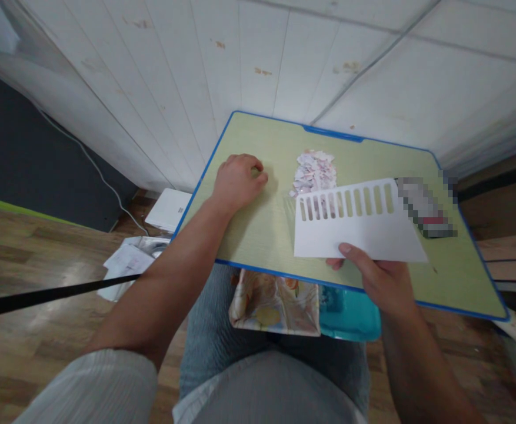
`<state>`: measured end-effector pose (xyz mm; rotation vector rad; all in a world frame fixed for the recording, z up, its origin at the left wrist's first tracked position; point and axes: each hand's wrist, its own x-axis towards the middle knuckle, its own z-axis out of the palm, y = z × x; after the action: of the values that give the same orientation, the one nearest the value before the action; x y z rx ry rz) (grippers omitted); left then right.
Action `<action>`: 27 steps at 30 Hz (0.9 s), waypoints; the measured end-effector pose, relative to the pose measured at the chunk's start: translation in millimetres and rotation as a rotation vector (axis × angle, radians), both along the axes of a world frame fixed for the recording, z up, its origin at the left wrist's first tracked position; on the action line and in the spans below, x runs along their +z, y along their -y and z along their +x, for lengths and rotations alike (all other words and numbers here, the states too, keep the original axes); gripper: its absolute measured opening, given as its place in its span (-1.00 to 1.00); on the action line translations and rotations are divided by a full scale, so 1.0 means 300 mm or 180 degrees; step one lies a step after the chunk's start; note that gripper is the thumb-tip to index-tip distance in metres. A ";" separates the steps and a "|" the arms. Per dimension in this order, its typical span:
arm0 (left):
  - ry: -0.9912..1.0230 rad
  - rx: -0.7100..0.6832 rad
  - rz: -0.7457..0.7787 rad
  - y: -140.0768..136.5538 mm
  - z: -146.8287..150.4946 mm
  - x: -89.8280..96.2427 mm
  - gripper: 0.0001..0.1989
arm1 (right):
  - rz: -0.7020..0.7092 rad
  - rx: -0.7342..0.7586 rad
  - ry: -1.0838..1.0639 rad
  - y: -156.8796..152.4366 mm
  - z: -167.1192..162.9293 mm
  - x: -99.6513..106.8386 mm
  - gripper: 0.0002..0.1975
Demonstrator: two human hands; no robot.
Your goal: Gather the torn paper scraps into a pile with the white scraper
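The card [328,238] is pinched by the right hand's [379,280] thumb and fingers; scraps [315,169] are heaped beyond that hand. The left hand [240,181] is loosely curled; whether anything is gripped cannot be told.

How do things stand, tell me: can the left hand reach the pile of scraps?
Probably yes: nothing visible stands between the left hand and the pile of scraps, and the white slotted sheet in the right hand appears to overlap only the pile's near part.
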<state>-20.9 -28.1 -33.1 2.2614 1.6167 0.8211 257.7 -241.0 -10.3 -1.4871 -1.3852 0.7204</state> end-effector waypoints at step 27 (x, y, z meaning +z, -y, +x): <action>-0.0019 -0.0007 -0.0095 -0.005 -0.002 0.007 -0.76 | -0.0068 -0.0221 -0.0310 0.008 0.014 -0.036 -0.65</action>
<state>-21.6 -26.7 -31.0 2.2468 1.6178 0.7853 261.8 -243.5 -21.0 -1.4896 -1.2501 0.7559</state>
